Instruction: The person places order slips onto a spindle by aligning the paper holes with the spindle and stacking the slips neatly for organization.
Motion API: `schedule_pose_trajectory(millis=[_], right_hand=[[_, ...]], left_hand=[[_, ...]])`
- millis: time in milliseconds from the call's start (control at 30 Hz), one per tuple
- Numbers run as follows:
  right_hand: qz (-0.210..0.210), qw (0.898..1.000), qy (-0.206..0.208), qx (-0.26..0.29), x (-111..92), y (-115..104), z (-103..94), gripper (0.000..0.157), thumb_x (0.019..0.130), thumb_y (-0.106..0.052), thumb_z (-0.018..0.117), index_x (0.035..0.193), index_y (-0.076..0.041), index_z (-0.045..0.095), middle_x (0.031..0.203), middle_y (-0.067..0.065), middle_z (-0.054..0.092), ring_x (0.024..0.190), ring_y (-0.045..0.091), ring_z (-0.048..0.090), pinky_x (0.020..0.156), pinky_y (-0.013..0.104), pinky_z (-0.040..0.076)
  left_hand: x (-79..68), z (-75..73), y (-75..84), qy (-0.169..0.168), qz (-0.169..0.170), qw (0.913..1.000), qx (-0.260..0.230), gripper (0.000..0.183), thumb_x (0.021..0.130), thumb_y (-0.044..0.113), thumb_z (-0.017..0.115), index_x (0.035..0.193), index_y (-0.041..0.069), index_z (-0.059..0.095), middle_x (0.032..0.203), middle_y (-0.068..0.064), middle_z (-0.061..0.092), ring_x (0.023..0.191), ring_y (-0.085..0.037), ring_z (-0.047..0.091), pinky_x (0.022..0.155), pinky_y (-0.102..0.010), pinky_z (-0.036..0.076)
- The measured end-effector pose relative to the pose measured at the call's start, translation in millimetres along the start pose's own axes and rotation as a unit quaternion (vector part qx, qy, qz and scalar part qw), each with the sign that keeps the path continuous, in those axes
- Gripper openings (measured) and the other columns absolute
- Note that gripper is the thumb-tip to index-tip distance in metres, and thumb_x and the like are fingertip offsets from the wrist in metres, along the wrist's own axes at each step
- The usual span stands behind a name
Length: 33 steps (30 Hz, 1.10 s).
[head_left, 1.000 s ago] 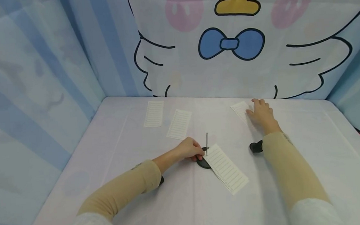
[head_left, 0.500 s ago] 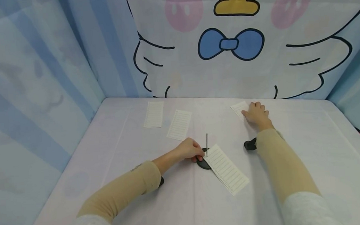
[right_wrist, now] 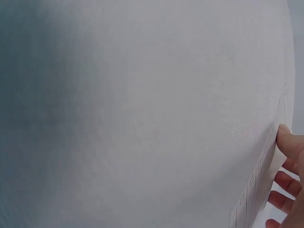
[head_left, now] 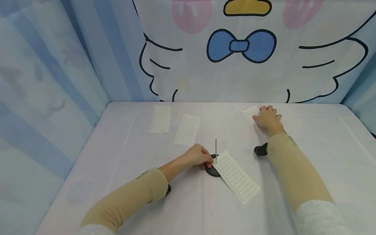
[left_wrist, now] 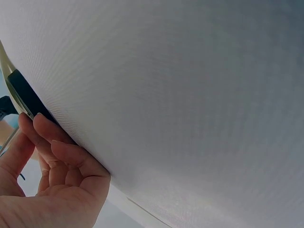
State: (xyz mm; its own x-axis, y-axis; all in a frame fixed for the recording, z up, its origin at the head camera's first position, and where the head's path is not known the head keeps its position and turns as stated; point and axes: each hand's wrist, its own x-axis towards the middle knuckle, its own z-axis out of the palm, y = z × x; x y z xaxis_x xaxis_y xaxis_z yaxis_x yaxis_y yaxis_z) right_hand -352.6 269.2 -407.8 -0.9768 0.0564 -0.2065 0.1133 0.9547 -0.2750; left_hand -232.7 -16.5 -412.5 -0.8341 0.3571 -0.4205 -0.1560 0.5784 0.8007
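In the head view my left hand pinches the top corner of a ruled paper slip, with another slip's edge showing beneath. That corner lies against the thin metal spike of a receipt spike, whose round black base is partly covered. The left wrist view shows the thumb and fingers meeting at the paper beside the dark base. My right hand holds another ruled slip at the back right, partly hiding it. In the right wrist view the thumb presses this slip, with curled fingers beyond it.
Two ruled slips, a left one and a nearer one, lie flat at the back left of the white table. A printed cloth backdrop rises at the table's far edge, with curtains at both sides.
My right hand has shifted slightly left and nearer over the back right slip, then almost stopped. The left hand stays at the spike with its slip.
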Motion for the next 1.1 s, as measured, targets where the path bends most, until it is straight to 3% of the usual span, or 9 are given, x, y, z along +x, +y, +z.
schedule_pose_trajectory(millis=[367, 633, 733, 833, 1000, 1100], right_hand=[[0.012, 0.997, 0.054, 0.045, 0, 3, 2.5, 0.050, 0.092, -0.026, 0.051, 0.125, 0.008, 0.034, 0.127, 0.034, 0.030, 0.118, 0.049, 0.025, 0.095, 0.061, 0.015], [-0.003, 0.994, 0.068, 0.091, -4, 9, -2.2, 0.036, 0.090, -0.008, 0.050, 0.122, 0.005, 0.042, 0.113, 0.028, 0.047, 0.105, 0.042, 0.042, 0.094, 0.058, 0.019], [-0.014, 0.989, 0.051, 0.136, -4, 12, -4.5, 0.033, 0.090, -0.006, 0.050, 0.120, 0.007, 0.044, 0.111, 0.027, 0.048, 0.100, 0.038, 0.046, 0.093, 0.052, 0.029], [-0.011, 0.983, 0.015, 0.181, -5, 16, -8.2, 0.035, 0.091, -0.008, 0.051, 0.121, 0.009, 0.045, 0.112, 0.025, 0.048, 0.096, 0.033, 0.048, 0.083, 0.041, 0.040], [0.009, 0.969, -0.048, 0.244, -7, 24, -18.4, 0.046, 0.092, -0.019, 0.054, 0.127, 0.008, 0.042, 0.108, 0.017, 0.049, 0.086, 0.020, 0.048, 0.072, 0.026, 0.042], [0.016, 0.952, -0.078, 0.295, -10, 27, -24.3, 0.053, 0.092, -0.024, 0.055, 0.131, 0.007, 0.038, 0.099, 0.008, 0.051, 0.079, 0.013, 0.050, 0.069, 0.021, 0.044]], left_hand=[[-5.2, 2.8, 1.9, 0.014, 0.002, 0.9999, -0.002, 0.010, 0.081, 0.007, 0.065, 0.076, -0.002, 0.068, 0.055, 0.000, 0.058, 0.045, -0.007, 0.049, 0.045, -0.016, 0.040], [-5.7, 3.4, 1.6, 0.014, 0.009, 0.9998, -0.004, 0.010, 0.081, 0.007, 0.065, 0.077, -0.002, 0.067, 0.054, 0.000, 0.057, 0.045, -0.008, 0.049, 0.045, -0.016, 0.041], [-6.0, 3.3, 1.6, 0.015, 0.009, 0.9998, -0.006, 0.010, 0.081, 0.006, 0.065, 0.077, -0.003, 0.067, 0.055, -0.001, 0.058, 0.045, -0.008, 0.049, 0.045, -0.016, 0.041], [-4.5, 3.3, 1.1, 0.014, 0.006, 0.9999, -0.006, 0.010, 0.081, 0.006, 0.065, 0.077, -0.002, 0.068, 0.057, -0.002, 0.060, 0.046, -0.007, 0.049, 0.046, -0.016, 0.041], [0.6, 2.0, -2.1, 0.005, 0.008, 0.9999, -0.010, 0.010, 0.079, 0.007, 0.066, 0.071, 0.002, 0.067, 0.058, -0.004, 0.063, 0.045, -0.008, 0.050, 0.046, -0.019, 0.043], [0.1, 0.3, -1.3, 0.000, 0.009, 0.9999, -0.004, 0.013, 0.080, 0.008, 0.065, 0.068, 0.003, 0.066, 0.057, -0.004, 0.062, 0.045, -0.009, 0.051, 0.048, -0.020, 0.045]])
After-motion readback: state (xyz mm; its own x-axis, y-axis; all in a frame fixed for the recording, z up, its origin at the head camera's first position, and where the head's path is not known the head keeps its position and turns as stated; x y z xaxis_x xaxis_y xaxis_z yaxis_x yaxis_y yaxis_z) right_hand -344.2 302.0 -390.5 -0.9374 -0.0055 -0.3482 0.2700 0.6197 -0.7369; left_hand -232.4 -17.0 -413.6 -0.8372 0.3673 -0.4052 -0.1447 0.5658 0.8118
